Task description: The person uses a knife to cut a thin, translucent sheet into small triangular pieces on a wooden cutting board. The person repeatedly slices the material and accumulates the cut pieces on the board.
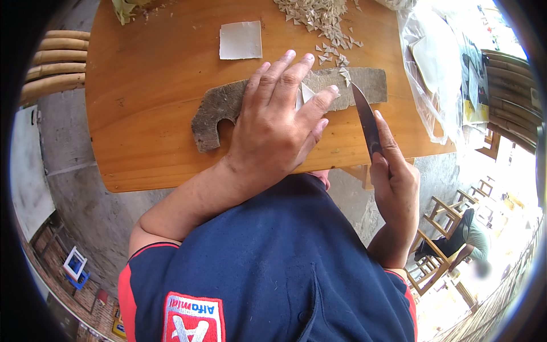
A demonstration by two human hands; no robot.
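Observation:
My left hand (pixel 276 119) lies over a worn wooden board (pixel 219 105) with its fingers stretched out. Beneath its fingers is a thin pale sheet (pixel 306 92), mostly hidden, pressed against the board. A knife (pixel 365 117) is in my right hand (pixel 397 179), its fingers wrapped round the handle and the index finger along it. The dark blade points away from me, its tip at the board's near edge, just right of a small cut triangle (pixel 345 75). Beyond the board, a pale square sheet (pixel 240 40) rests on the table.
Many small pale triangles (pixel 319 17) lie heaped at the wooden table's (pixel 154 102) far side. A clear plastic bag (pixel 424 74) drapes over its right edge. Bamboo seating (pixel 57 60) stands at the left. A person (pixel 476 242) bends near wooden stools on the right.

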